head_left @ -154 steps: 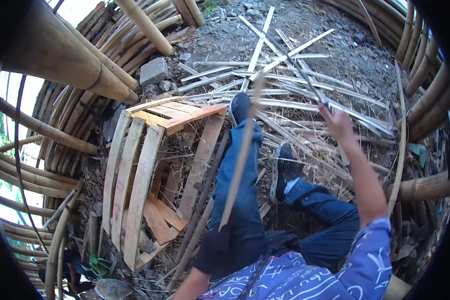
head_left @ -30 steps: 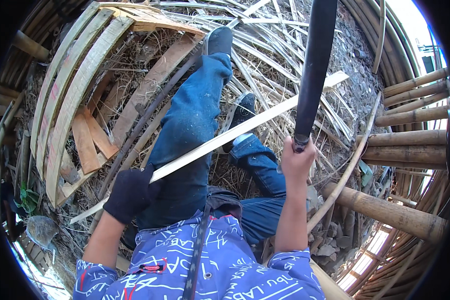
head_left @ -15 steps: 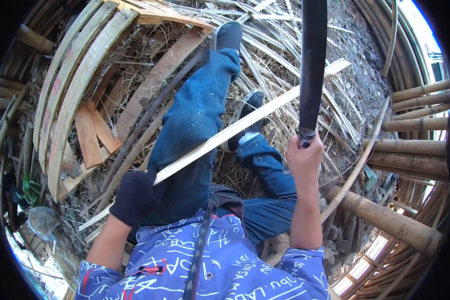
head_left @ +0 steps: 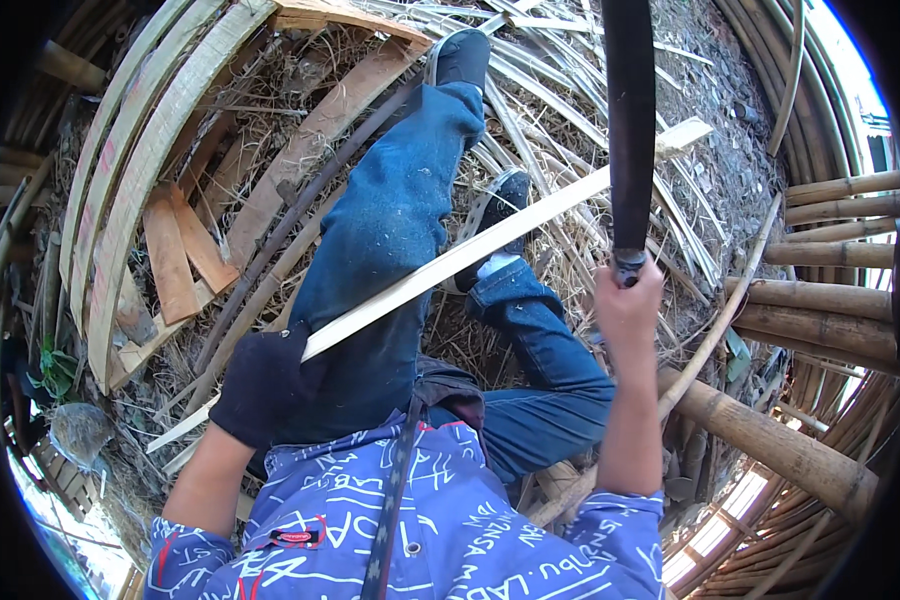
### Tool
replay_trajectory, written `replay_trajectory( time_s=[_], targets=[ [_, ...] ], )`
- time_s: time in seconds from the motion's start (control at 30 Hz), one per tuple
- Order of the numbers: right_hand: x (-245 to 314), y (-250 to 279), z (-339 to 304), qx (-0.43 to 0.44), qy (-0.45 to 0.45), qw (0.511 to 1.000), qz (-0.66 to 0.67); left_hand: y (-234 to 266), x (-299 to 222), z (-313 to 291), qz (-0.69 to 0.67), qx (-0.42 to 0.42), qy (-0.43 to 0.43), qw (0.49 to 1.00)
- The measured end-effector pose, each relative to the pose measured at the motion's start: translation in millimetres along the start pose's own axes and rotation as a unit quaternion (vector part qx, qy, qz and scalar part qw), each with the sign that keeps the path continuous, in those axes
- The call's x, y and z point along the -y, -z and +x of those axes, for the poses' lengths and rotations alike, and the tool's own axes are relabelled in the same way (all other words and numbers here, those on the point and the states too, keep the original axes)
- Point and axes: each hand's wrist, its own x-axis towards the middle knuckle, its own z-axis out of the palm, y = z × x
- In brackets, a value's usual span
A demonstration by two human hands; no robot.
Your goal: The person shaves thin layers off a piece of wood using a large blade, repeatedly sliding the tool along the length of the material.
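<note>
My left hand, in a dark glove, is closed round a long pale bamboo strip. The strip slants across my thigh up to the right, and its tail sticks out behind the glove at lower left. Bare and closed, my right hand grips the handle of a machete. The dark, broad blade points away from me and crosses in front of the strip near its far end. Whether the blade touches the strip I cannot tell.
A curved-looking wooden slat frame stands at upper left, with short boards inside. Many split strips lie on the straw-strewn ground around my feet. Thick bamboo poles and a bamboo fence are at the right.
My right hand and the machete have shifted slightly right. The far end of the bamboo strip has moved a little right, while my left hand keeps hold of it.
</note>
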Motion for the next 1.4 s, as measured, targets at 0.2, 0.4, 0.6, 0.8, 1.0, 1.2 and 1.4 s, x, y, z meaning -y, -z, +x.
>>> replay_trajectory(
  time_s=[0.2,0.4,0.6,0.8,1.0,1.2,1.4],
  targets=[
    [-7.9,0.9,-1.7,-0.012,-0.011,1.0,-0.026,1.4,-6.6,2.8,-0.007,0.014,-0.01,1.0],
    [-10.6,-3.9,-0.3,-0.06,-0.012,0.998,0.007,2.1,-7.1,3.3,-0.005,0.011,-0.028,1.0],
    [-18.2,3.1,3.4,-0.043,-0.024,0.999,-0.012,2.7,-1.0,4.9,0.005,0.017,-0.014,1.0],
    [0.3,-10.6,-8.6,-0.009,0.052,0.999,0.008,2.2,-2.8,2.8,0.004,-0.017,-0.013,1.0],
    [-2.4,-25.0,-22.3,0.042,0.019,0.999,0.006,2.7,-8.3,6.2,-0.005,0.015,-0.025,1.0],
    [8.4,-15.4,-12.1,0.021,-0.068,0.997,-0.003,2.4,-6.3,3.2,-0.027,0.002,-0.018,0.999],
    [8.6,-35.8,-38.3,0.117,0.019,0.993,0.025,3.6,-7.3,3.2,-0.009,-0.009,-0.008,1.0]
  ],
)
